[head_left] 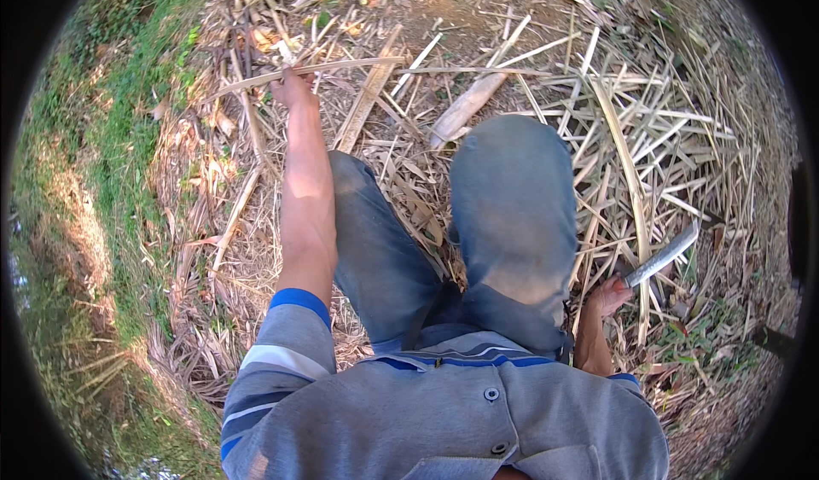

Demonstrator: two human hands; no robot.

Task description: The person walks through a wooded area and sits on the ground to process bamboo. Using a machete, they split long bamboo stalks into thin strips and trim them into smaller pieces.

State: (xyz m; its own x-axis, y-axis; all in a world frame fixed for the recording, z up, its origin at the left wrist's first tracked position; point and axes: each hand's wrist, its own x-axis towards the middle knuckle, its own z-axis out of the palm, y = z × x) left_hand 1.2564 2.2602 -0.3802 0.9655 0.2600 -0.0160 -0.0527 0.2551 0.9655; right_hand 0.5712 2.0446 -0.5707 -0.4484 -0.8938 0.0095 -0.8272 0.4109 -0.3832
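I note the left hand (pixel 293 89) clamped on a long dry pale cane strip (pixel 299 72), right hand (pixel 607 296) gripping a grey-bladed knife (pixel 661 256); split slats (pixel 631 139) already litter the ground, this strip seemingly uncut.

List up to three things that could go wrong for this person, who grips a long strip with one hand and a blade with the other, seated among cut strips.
1. The right hand holds a blade close beside the right knee; a slip might cut the leg.
2. The left hand grips a thin split strip bare; its edges could cut or splinter.
3. Loose strips litter the ground; footing may slip on rising.
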